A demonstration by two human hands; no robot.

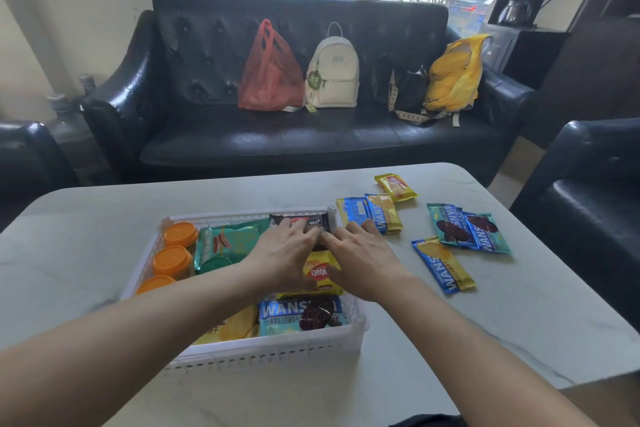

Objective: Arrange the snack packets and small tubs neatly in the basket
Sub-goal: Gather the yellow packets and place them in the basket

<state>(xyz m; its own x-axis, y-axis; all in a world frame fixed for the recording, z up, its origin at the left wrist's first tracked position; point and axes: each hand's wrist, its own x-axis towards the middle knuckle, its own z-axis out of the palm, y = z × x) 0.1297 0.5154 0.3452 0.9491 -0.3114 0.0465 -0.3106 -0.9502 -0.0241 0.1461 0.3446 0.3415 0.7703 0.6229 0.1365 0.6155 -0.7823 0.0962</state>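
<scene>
Reaching into the white slotted basket (263, 352) on the pale marble-look table (519, 322), both hands met over a dark brown snack packet (299, 221) at the basket's far right corner. The left hand (280, 253) lay on the packet with fingers slightly bent, and the right hand (363, 253) touched its right end; whether either truly gripped it could not be told. Inside the basket, three orange-lidded tubs (172, 261) lined the left wall, a green packet (230, 241) lay beside them, a yellow packet (320, 274) sat between the wrists, and a blue WANSI packet (299, 314) lay near the front. More blue-and-yellow packets (445, 265) and teal packets (465, 229) were scattered on the table to the right.
</scene>
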